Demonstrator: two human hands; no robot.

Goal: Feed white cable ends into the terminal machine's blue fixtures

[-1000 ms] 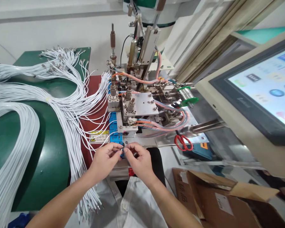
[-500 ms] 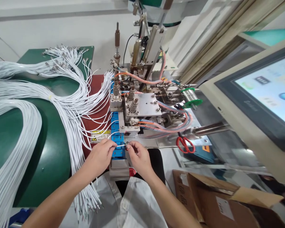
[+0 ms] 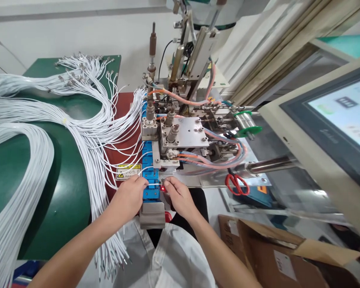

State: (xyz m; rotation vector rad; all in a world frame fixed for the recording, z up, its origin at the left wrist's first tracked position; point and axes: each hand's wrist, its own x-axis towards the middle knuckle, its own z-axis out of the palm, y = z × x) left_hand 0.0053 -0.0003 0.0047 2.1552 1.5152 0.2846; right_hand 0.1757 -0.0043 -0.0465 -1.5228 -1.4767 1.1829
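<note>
A white cable [image 3: 153, 184] is stretched across one of the blue fixture blocks [image 3: 151, 195] at the front of the machine. My left hand [image 3: 130, 197] is closed in a pinch around the cable on the left side of the block. To the right, my right hand [image 3: 179, 196] pinches with thumb and forefinger at the cable's tip, which the fingers partly hide. A small red light [image 3: 162, 187] glows just below those fingertips. Other white cables lie in the blocks farther back.
Bundles of white cables [image 3: 78, 144] cover the green table [image 3: 69, 172] at left. The machine's metal plate [image 3: 184, 132] and hoses rise ahead. Red scissors [image 3: 237, 185], a solder wire spool [image 3: 245, 122], a screen [image 3: 342, 108] and a cardboard box [image 3: 258, 256] are at right.
The cable between my hands now lies straighter and lower over the blue block. My right hand has shifted slightly, and the red light shows more clearly. The view has moved a little.
</note>
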